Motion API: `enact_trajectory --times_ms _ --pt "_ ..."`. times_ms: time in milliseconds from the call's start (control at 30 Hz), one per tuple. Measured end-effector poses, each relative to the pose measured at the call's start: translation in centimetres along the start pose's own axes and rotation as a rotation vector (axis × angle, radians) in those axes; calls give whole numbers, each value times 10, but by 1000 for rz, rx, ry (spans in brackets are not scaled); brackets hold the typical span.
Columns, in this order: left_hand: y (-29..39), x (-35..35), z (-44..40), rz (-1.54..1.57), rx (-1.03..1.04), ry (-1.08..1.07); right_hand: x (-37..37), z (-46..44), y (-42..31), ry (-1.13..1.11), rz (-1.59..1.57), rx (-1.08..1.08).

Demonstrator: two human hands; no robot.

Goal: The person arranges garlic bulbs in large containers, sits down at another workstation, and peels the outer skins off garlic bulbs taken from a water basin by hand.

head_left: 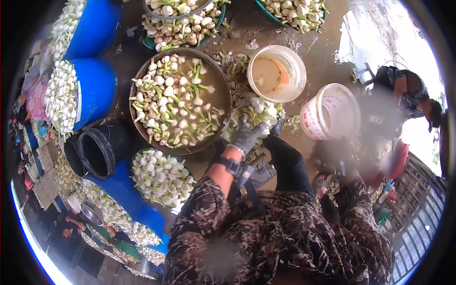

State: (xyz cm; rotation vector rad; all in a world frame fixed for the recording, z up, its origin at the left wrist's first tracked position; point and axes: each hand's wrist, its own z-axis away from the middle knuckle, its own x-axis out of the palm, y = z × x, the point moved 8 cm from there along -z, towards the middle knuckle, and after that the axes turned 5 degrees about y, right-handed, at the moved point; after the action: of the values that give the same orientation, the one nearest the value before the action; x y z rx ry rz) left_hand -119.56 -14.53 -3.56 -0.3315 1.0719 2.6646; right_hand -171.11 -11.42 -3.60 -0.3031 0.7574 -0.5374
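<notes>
One head-worn camera, wide fisheye with dark rounded corners; faces forward and steeply down; wearer's camouflage shirt [280, 228] closest, across the bottom; gloved left hand [247, 137] farther off, near mid-frame; floor [325, 54] beyond; blue barrels [95, 92] toward left edge; blurred patches right and lower centre.

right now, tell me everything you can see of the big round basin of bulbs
The wide round basin stands open and upright on the wet floor; its rim is brownish, its material unclear. Inside, murky brown water shows most at the upper right, and white bulbs with green stems crowd the rest. Leafy scraps lie along its right side, where the gloved left hand is just beyond the rim.
</notes>
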Motion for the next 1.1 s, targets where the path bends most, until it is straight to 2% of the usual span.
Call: enact_trajectory --times_ms 100,167,233,267,300,333,433,467,567,667,733,800,833,867,900,967,1000,1033,1100 --pt "22 56 -87 338 -45 100 30 -62 6 -80 -43 3" --pt "21 83 -140 552 -104 204 57 -62 2 -27 -92 4" --pt "-1 97 -181 604 -169 335 86 -96 1 -67 -135 -59" --pt "-13 104 -197 523 -207 407 100 -115 2 -112 -160 -74" --pt "-25 106 -209 555 -237 309 116 -121 0 -137 -139 -141" --pt "-34 109 -219 788 -224 278 128 -129 2 -185 -145 -152" --pt "-24 71 -249 435 161 417 163 -156 4 -294 -147 -160" --pt "-3 38 -247 118 240 421 173 -146 -1 -268 -165 -268" --pt "-4 -6 -275 180 286 303 208 -153 -7 -294 -77 -327" --pt "2 -11 -287 -16 568 5 216 -161 -28 -283 -6 -430" --pt "-17 -42 -292 -88 564 116 208 -185 -40 -245 -55 -473" --pt "-50 -90 -293 -321 327 351 205 -191 -45 -157 -72 -531" --pt "-66 -107 -295 -544 245 455 207 -195 -39 -128 -76 -550" --pt "-79 -106 -293 -698 109 373 203 -220 -37 -166 5 -615" --pt "-96 -108 -287 -838 -50 292 205 -191 -33 -106 -27 -660" --pt "-142 -103 -306 -951 -61 255 209 -217 -18 -147 117 -490" --pt "-156 -98 -309 -995 -160 183 209 -217 -10 -199 237 -399" --pt "-165 -97 -314 -995 -166 198 205 -215 -9 -215 235 -404" --pt "-207 -80 -330 -1127 -290 -25 193 -180 -12 -123 508 -408"
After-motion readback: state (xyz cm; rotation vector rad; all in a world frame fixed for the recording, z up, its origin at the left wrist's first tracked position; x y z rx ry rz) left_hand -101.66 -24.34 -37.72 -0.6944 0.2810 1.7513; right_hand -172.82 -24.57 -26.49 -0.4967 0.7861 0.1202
